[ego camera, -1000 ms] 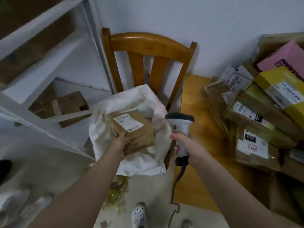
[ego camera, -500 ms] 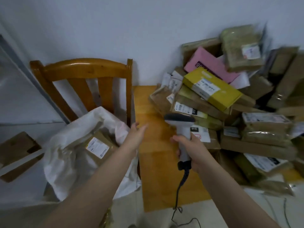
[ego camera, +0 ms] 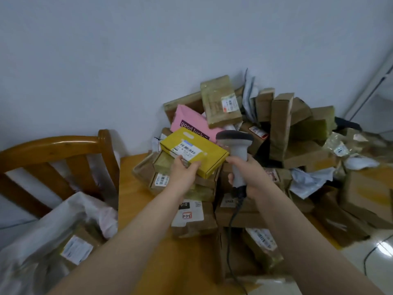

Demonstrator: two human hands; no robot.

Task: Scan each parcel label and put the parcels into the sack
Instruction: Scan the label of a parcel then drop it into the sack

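- Left hand (ego camera: 184, 169) grips the yellow box (ego camera: 192, 151) atop the pile (ego camera: 276, 141).
- Right hand (ego camera: 249, 177) holds the scanner (ego camera: 235, 143).
- Pulling the box out could topple neighbouring parcels.

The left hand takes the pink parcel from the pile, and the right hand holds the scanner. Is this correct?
Not quite. In the head view the left hand grips the yellow parcel, not the pink parcel, which lies untouched behind it in the pile. The right hand does hold the scanner.
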